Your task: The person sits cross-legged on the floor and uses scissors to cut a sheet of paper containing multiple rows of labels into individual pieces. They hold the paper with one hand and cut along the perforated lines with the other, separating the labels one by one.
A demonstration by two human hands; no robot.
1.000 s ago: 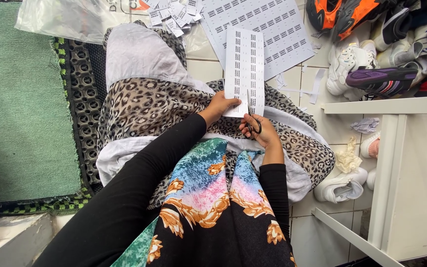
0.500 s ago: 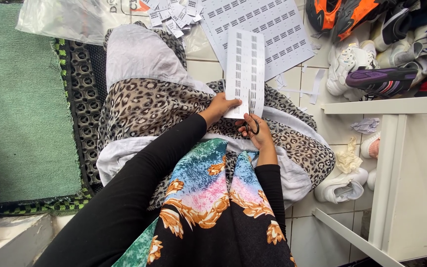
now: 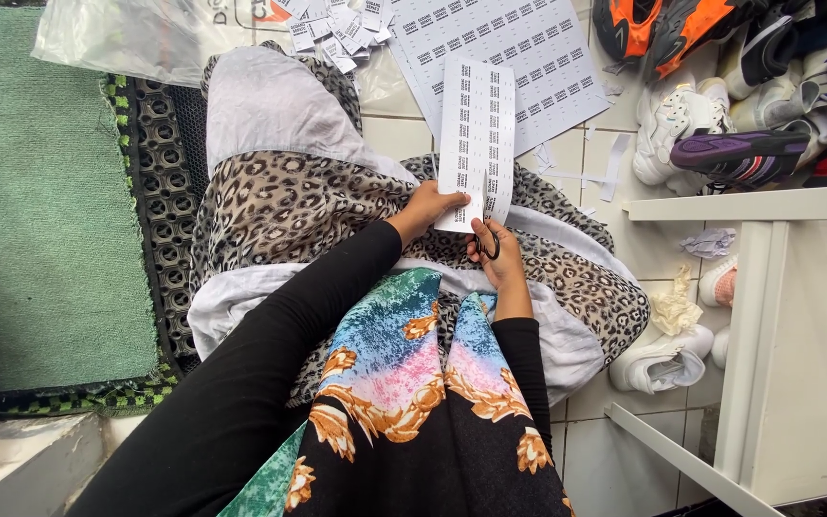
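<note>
My left hand (image 3: 425, 208) pinches the lower left edge of a narrow white sheet of printed labels (image 3: 477, 134), held upright over my lap. My right hand (image 3: 496, 255) grips small dark-handled scissors (image 3: 487, 233), whose blades sit in a cut running up from the sheet's bottom edge. Both arms wear black sleeves. Beyond the sheet, a larger printed label sheet (image 3: 509, 57) lies on the tiled floor. A heap of small cut labels (image 3: 332, 24) rests at the top, beside it.
Leopard-print cloth (image 3: 279, 201) covers my legs. A green mat (image 3: 31, 191) with a black rubber border lies to the left. Several shoes (image 3: 739, 96) pile at the upper right, a white shelf frame (image 3: 758, 316) stands at the right, and white shoes (image 3: 662, 359) sit under it.
The scissors have advanced slightly up the sheet, lengthening the cut. My hands and the sheet otherwise stay in the same place.
</note>
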